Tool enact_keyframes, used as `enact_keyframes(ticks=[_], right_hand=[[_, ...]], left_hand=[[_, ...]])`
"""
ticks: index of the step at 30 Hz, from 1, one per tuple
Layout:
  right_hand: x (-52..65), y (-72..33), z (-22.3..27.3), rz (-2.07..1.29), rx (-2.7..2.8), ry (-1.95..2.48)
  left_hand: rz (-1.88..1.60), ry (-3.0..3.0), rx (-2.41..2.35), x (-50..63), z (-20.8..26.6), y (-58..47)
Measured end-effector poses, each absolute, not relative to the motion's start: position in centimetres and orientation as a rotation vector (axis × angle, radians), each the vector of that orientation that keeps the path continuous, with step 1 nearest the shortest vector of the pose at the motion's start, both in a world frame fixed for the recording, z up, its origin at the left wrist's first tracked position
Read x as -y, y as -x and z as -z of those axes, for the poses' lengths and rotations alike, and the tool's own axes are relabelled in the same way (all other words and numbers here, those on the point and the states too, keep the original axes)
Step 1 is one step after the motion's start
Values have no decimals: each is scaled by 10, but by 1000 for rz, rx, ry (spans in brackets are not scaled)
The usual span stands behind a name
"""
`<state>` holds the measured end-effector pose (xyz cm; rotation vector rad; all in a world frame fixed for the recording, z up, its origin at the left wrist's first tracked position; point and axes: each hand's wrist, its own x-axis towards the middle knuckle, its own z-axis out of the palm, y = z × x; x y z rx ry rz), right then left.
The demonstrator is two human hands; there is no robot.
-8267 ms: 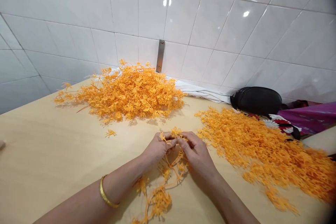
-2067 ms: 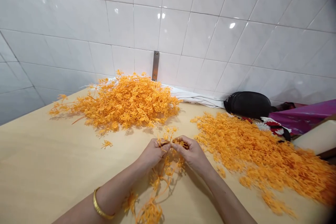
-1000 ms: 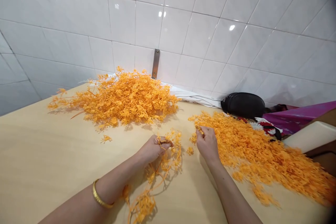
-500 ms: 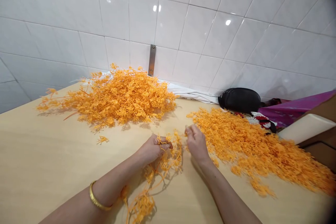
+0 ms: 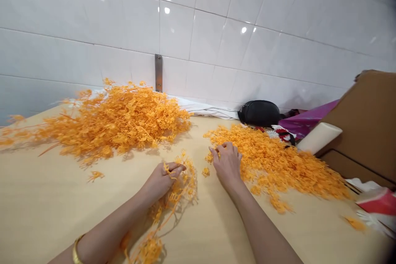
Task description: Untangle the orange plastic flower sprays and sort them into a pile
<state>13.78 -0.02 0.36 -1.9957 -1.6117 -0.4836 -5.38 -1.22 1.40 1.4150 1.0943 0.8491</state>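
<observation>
The orange sprig point(image 5: 176, 194) trails over the table point(image 5: 213, 231), its far end clamped between thumb and fingers of the left hand point(image 5: 163, 179). Working small pieces at the sprig seems the step in hand — adding or stripping, I cannot tell — and the next move probably calls for a pinch by the right hand point(image 5: 227, 163). Right of the sprig, that hand's fingers spread apart at the loose heap's point(image 5: 272, 161) edge; its palm side is hidden. A stray piece point(image 5: 206, 172) lies between hand and sprig.

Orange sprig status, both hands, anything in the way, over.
Left hand grips orange sprig. Right hand open at edge of right pile. Small orange piece between hands.
</observation>
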Motion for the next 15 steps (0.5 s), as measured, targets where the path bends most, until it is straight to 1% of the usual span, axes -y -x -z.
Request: enact_keyframes(ticks=[5, 8, 10, 12, 15], right_hand=[[-5, -127, 11, 507, 1969, 1846], [-12, -136, 14, 615, 1877, 1952], [-14, -143, 11, 608, 1723, 1955], [-12, -144, 4, 436, 1638, 1820], [-5, -129, -8, -64, 1640, 1524]], left_hand=[[-795, -1379, -1071, 13, -15, 54], [-750, -1385, -1049, 12, -14, 56], [-717, -1410, -1029, 11, -12, 57], [-684, -1441, -1005, 10, -11, 57], [-659, -1487, -978, 8, -6, 58]])
